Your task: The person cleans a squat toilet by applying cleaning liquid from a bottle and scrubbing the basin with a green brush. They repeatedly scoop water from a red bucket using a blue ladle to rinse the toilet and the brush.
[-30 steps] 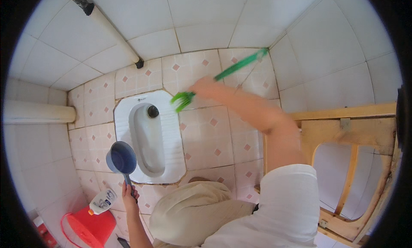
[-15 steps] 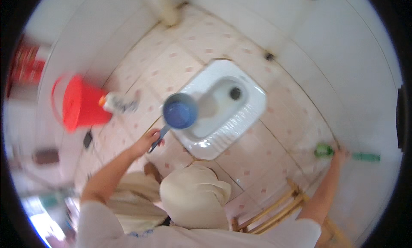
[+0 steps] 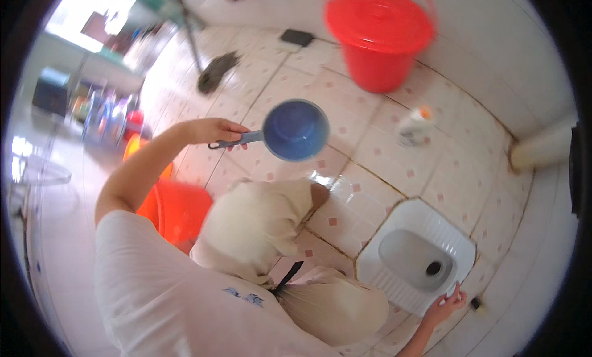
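The blue scoop [image 3: 295,130] is looking like smooth plastic, a bit shiny inside, with a grey plastic handle that the left hand [image 3: 209,131] is gripping. The red bucket [image 3: 379,36] and its lid are looking like smooth, shiny plastic too. The floor tiles [image 3: 394,159] are looking hard and glossy, with rough dark lines between them. The white squat toilet [image 3: 419,258] is shining like smooth glazed pottery, and the right hand [image 3: 444,304] is touching its rim. The cream trousers [image 3: 259,224] and the white shirt [image 3: 172,295] are looking like soft, matt cloth. The small white bottle [image 3: 414,126] is looking like plastic.
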A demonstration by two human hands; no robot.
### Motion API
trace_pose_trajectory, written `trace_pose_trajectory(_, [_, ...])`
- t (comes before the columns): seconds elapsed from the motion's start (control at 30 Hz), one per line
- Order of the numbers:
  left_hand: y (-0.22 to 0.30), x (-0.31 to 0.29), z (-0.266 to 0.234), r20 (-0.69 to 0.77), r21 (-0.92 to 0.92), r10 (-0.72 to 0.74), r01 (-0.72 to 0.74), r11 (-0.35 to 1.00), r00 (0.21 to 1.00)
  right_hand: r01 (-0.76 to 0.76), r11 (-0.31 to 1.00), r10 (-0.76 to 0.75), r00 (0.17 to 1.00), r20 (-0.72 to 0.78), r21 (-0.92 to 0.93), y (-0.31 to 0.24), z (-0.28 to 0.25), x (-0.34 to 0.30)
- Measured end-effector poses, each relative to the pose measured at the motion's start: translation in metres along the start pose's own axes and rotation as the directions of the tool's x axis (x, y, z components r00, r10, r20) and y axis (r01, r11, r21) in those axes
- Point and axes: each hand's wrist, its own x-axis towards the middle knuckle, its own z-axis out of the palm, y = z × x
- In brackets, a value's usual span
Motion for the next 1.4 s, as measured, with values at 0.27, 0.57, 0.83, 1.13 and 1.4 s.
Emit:
trace_pose_trajectory(0.27, [-0.28, -0.102, 0.201, -0.183, -0.819, -0.322, 0.037, 0.572, 0.929, 0.51, 0.833, -0.538, 0.837, 0.098, 0.215, -0.233, 0.044, 0.166])
trace_pose_trajectory(0.57, [-0.351, -0.127, 0.429, 0.251, -0.925, -0.671, -0.032, -0.379, 0.697, 0.426, 0.86, -0.466, 0.88, 0.092, 0.28, -0.305, 0.094, 0.189])
trace_pose_trajectory(0.83, [-0.41, -0.086, 0.499, 0.331, -0.668, -0.704, -0.37, -0.645, 0.629, 0.523, 0.822, -0.569, 0.752, 0.334, 0.225, -0.367, 0.11, 0.235])
trace_pose_trajectory(1.13, [-0.306, -0.104, 0.408, -0.018, -0.983, -0.785, 0.134, 0.129, 0.62, 0.549, 0.818, -0.575, 0.782, 0.241, 0.17, -0.356, 0.111, 0.288])
trace_pose_trajectory(1.4, [-0.355, -0.101, 0.23, 0.265, -0.963, -0.51, 0.203, -0.175, 0.818, 0.611, 0.789, -0.605, 0.759, 0.24, 0.058, -0.426, 0.057, 0.275])
